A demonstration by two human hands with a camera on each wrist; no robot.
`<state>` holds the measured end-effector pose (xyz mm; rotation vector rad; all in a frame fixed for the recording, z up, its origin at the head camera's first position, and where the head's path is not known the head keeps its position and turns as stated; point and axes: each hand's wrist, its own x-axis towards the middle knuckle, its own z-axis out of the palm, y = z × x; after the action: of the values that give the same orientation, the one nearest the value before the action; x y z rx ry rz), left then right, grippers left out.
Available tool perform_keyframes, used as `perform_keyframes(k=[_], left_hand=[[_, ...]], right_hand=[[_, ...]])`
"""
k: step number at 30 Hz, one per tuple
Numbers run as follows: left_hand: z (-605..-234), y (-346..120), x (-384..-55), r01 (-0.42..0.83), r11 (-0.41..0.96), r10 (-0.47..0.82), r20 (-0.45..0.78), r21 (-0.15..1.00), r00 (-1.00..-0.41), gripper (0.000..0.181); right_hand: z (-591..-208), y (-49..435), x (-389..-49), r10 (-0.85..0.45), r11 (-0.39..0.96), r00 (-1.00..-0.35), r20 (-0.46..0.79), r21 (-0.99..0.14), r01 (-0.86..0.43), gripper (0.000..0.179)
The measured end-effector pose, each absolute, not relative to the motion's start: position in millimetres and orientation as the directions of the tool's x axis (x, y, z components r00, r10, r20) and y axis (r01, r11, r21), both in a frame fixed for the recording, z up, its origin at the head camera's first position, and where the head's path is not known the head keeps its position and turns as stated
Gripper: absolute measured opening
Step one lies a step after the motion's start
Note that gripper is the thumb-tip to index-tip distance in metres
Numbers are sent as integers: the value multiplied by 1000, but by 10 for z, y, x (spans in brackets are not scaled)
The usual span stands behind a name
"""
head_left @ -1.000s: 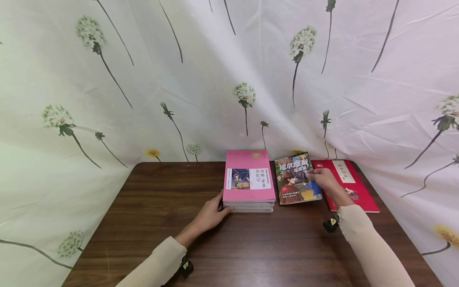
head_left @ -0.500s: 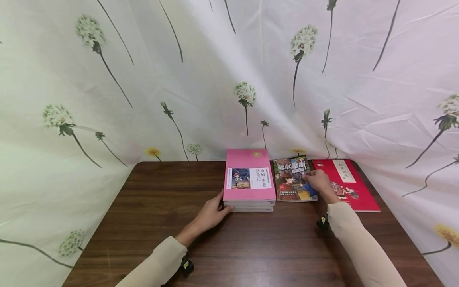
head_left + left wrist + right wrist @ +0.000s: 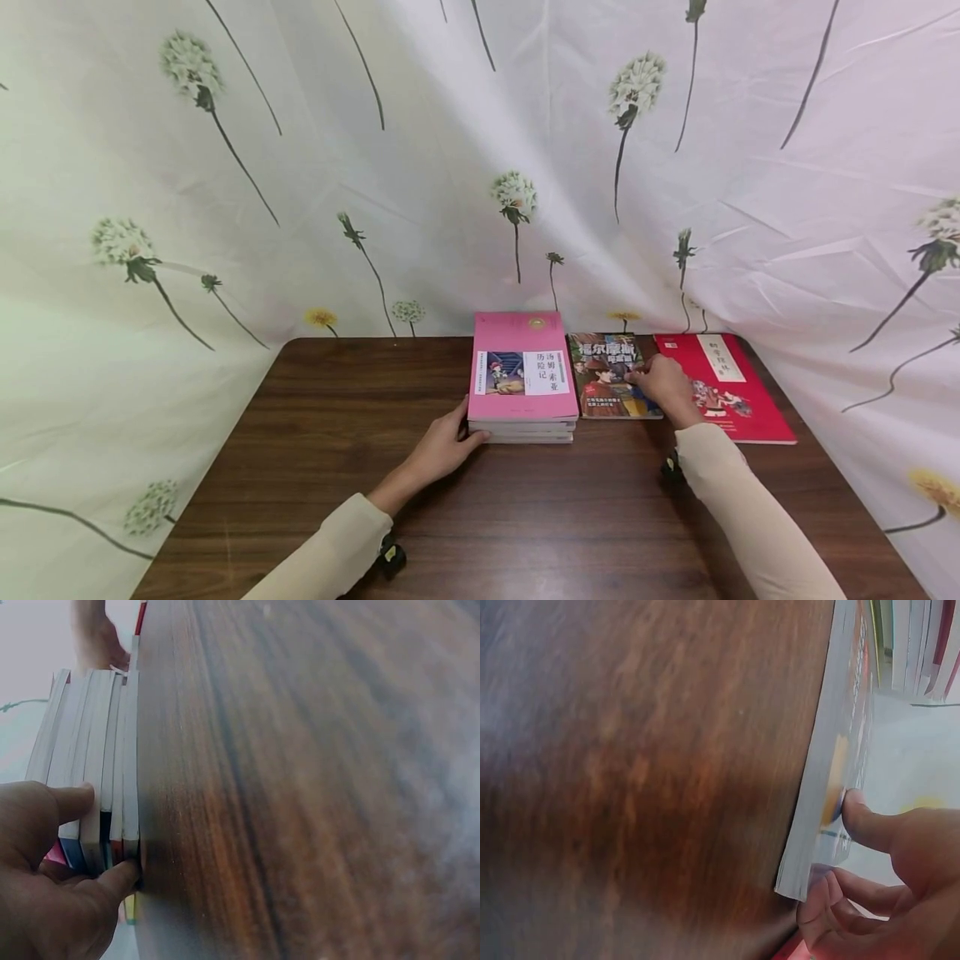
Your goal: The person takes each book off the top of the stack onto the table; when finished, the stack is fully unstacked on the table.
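A stack of several books (image 3: 517, 329), topped by a pink one, lies at the back middle of the table. My left hand (image 3: 442, 442) holds the stack's front left corner, one digit on the white page edges (image 3: 97, 750) and another low by the tabletop. Just right of the stack lies a thin picture-cover paperback (image 3: 603, 379), its left edge close along the stack. My right hand (image 3: 667, 387) pinches the paperback's right side; in the right wrist view the thumb (image 3: 866, 821) is on the cover and curled fingers are at the edge near the corner.
A red book (image 3: 750, 417) lies flat to the right, partly behind my right hand and wrist. The dark wooden table (image 3: 525, 517) reaches back to a white curtain (image 3: 420, 167) with dandelion prints.
My right hand has slid the paperback left toward the stack and straightened it, and it now lies flatter. More of the red book shows. My left hand has stayed at the stack.
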<state>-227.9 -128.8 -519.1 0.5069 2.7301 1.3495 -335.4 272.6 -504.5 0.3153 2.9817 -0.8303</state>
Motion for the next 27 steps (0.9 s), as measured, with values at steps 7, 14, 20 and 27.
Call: perform_keyframes(k=[7, 14, 20, 27], left_hand=[[-5194, -1283, -2275, 267, 564, 311, 99, 781, -945, 77], [-5193, -1299, -2269, 283, 576, 318, 109, 767, -942, 77], [-5195, -1294, -2266, 292, 572, 320, 119, 766, -940, 76], [-5190, -1278, -2275, 262, 574, 313, 88, 776, -946, 77]], right_hand=[[-5058, 2705, -3365, 197, 833, -976, -88, -510, 214, 39], [-5074, 2703, -3396, 190, 845, -978, -82, -493, 205, 37], [-5023, 2708, -3351, 172, 847, -983, -61, -501, 179, 39], [-4873, 2691, -3245, 42, 800, -999, 13, -599, 26, 50]])
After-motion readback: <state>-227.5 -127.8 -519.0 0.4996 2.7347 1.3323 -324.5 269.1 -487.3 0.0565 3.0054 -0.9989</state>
